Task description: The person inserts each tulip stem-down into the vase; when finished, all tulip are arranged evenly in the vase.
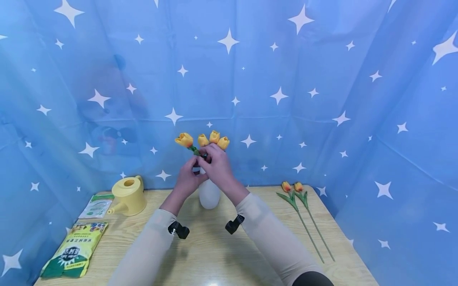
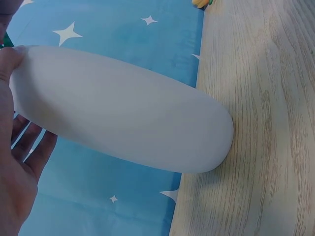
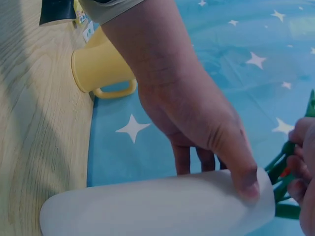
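Note:
A tall white vase (image 1: 209, 195) stands on the table with several yellow tulips (image 1: 214, 137) above its mouth. My left hand (image 1: 187, 180) grips the vase near its rim, thumb (image 3: 246, 189) on the near side and fingers behind. Over the mouth, my right hand (image 1: 219, 165) pinches the green stem of one yellow tulip (image 1: 184, 140), whose bloom leans out to the left. Green stems (image 3: 288, 211) show between the rim and the right fingers in the right wrist view. The white vase body (image 2: 123, 108) fills much of the left wrist view.
A yellow watering can (image 1: 130, 198) stands at the back left beside a flat green-and-white packet (image 1: 96, 206). A yellow-and-green bag (image 1: 73, 250) lies nearer on the left. Two orange-yellow tulips (image 1: 298, 186) lie on the table's right. A blue star-patterned curtain (image 1: 250, 91) hangs behind.

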`<state>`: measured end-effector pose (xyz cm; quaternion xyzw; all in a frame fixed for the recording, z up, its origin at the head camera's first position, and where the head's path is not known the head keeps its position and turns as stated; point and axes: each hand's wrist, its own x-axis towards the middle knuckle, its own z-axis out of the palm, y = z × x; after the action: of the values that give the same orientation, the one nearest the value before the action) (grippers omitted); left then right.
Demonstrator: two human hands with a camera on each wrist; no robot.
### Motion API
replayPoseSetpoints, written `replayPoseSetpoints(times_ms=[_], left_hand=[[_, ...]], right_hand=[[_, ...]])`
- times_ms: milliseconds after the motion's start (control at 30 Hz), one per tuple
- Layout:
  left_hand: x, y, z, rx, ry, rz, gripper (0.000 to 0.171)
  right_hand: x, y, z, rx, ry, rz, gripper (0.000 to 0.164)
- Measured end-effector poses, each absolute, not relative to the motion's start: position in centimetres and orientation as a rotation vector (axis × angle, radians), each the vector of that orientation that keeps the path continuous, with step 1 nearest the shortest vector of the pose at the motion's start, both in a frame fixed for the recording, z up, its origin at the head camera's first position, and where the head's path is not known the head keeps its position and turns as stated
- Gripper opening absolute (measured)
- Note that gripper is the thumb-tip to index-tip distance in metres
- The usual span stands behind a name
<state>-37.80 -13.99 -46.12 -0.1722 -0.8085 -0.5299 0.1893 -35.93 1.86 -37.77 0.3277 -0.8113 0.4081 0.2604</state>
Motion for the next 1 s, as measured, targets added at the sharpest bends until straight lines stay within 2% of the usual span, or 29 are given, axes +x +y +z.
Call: replayPoseSetpoints(times_ms=[267,500,1000], left_hand=[[-37.67,-13.94,-45.95,-0.47,-2.277,-1.552,0.035],[-37.5,-13.91,-45.74,-0.44,-2.29,-1.565,0.043],[-37.23,-13.91,-45.54,-0.447,-2.267,-1.635,0.047]], right_hand=[[-36.2,2.41,-38.79,0.817,-2.272,1.036,0.015],[-36.01,2.25,-38.56,0.824,-2.241,1.117,0.027],[-36.45,2.11,-38.1,0.81,-2.232,1.039,0.018]])
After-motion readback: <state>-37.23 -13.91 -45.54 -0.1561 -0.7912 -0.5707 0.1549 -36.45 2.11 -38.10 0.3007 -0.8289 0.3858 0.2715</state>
